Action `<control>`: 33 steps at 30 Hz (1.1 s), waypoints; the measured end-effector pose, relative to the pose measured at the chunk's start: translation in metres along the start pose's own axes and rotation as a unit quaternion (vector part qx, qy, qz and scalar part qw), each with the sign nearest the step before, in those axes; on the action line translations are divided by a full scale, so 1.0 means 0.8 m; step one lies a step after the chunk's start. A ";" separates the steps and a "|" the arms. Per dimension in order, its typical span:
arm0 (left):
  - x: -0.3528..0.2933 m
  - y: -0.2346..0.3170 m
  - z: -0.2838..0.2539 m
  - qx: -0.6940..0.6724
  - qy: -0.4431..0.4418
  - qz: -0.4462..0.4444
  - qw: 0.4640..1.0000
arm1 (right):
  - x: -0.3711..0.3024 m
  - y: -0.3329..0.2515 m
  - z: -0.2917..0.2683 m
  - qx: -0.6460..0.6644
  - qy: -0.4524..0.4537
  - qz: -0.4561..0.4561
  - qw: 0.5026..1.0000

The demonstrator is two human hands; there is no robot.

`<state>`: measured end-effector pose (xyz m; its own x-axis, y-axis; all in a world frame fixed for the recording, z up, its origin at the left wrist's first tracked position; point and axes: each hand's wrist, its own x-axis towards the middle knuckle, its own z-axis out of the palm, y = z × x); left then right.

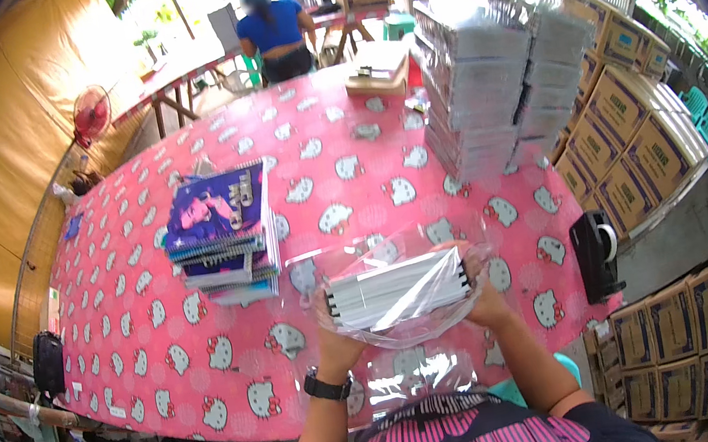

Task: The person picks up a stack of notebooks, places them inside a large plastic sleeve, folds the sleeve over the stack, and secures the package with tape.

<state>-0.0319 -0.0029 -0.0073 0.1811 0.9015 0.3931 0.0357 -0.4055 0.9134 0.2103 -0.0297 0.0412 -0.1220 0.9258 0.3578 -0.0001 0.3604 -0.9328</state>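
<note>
Just in front of my body, a stack of notebooks (397,291) sits inside a clear plastic bag (387,335), its white page edges facing me. My left hand (337,339), with a dark watch on the wrist, grips the left end of the stack. At the right end, my right hand (484,298) is closed on it through the film. The plastic partly covers the fingers of both hands. To the left lies a pile of spiral notebooks (218,207) with a purple, pink-figured cover on top. Loose clear plastic (419,378) lies at the table's near edge.
The pink patterned tablecloth (117,252) covers the table. Tall stacks of plastic-wrapped bundles (477,71) stand at the far right. A black tape dispenser (593,256) sits at the right edge; cardboard boxes (619,128) are piled beyond. Two people, one in a blue top (273,30), are behind.
</note>
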 end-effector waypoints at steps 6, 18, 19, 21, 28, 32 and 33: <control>-0.017 0.018 0.004 -0.123 -0.030 -0.088 0.988 | -0.020 0.017 0.000 0.035 -0.037 0.039 0.998; -0.001 0.067 -0.029 -0.062 0.029 0.067 0.995 | -0.012 -0.026 -0.024 0.066 0.029 -0.018 0.997; 0.008 0.100 -0.031 -0.113 0.074 0.074 0.988 | 0.000 -0.050 -0.028 -0.020 -0.012 -0.030 0.999; 0.032 0.143 -0.048 0.157 -0.049 0.171 0.971 | 0.022 -0.091 -0.044 -0.198 -0.081 -0.047 0.976; 0.032 0.201 -0.062 0.348 -0.177 0.172 0.904 | 0.050 -0.118 -0.046 -0.053 0.203 -0.021 0.978; 0.010 0.181 -0.073 0.295 -0.127 0.187 0.928 | -0.017 -0.070 -0.066 -0.071 -0.030 0.036 0.996; 0.005 0.174 -0.077 0.257 -0.088 0.191 0.943 | -0.022 -0.069 -0.052 -0.148 -0.076 -0.008 0.986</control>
<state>-0.0870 -0.0463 0.1283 0.4355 0.6533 0.6193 0.3976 -0.7568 0.5188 0.2536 -0.0609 0.0882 -0.2720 0.8998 0.3411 0.2832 0.4136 -0.8653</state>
